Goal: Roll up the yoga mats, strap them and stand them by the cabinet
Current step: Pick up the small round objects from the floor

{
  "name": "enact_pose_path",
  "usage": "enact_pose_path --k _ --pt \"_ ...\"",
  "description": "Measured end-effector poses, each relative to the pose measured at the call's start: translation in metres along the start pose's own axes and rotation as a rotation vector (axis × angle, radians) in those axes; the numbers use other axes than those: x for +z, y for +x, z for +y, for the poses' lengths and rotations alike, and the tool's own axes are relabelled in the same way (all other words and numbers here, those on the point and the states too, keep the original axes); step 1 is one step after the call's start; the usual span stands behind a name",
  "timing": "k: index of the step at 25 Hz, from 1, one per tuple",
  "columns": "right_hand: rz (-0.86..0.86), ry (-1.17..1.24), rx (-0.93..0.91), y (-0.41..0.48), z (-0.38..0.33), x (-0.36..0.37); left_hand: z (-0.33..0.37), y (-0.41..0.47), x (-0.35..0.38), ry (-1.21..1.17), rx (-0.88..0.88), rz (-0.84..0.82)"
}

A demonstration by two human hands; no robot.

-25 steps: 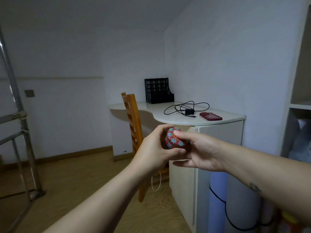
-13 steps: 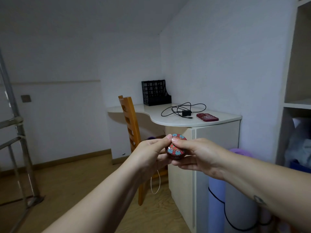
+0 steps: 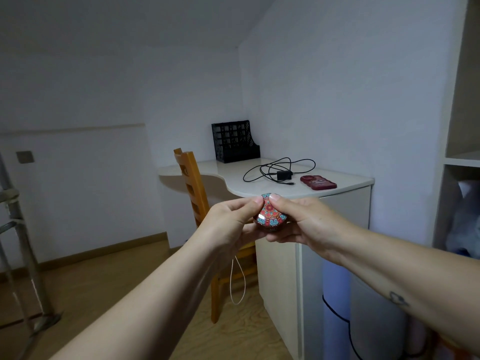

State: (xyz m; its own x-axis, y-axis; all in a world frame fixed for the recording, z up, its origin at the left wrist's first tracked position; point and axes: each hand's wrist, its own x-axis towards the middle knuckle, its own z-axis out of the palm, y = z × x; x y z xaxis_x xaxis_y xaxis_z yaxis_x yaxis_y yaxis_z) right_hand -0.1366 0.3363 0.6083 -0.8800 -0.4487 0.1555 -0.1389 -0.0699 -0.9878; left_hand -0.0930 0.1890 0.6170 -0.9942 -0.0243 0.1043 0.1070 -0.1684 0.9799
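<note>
Left hand [image 3: 228,224] and right hand [image 3: 304,222] both pinch a small patterned round case [image 3: 270,216] just before the bench [image 3: 228,172] edge, while the rolled mats [image 3: 335,287], one strapped, stand upright against the bench's side, so the task seems finished; next, probably set the case down.

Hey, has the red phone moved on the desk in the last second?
No. The phone lies in the same spot on the desk, just right of the charger, near the front edge.

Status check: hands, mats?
Hands: left hand and right hand grip patterned tin. Mats: rolled mats stand strapped beside cabinet. Extra: string loop hangs under left hand.
</note>
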Motion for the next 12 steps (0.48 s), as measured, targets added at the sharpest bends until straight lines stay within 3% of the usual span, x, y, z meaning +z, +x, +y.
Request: enact_pose_path --k 8,12 --pt "0.112 0.159 0.135 0.111 0.006 -0.074 -0.023 0.145 0.022 0.063 0.115 -0.155" --pt "0.206 0.097 0.134 0.168 -0.002 -0.117 -0.016 0.229 0.039 -0.067 0.003 -0.2"
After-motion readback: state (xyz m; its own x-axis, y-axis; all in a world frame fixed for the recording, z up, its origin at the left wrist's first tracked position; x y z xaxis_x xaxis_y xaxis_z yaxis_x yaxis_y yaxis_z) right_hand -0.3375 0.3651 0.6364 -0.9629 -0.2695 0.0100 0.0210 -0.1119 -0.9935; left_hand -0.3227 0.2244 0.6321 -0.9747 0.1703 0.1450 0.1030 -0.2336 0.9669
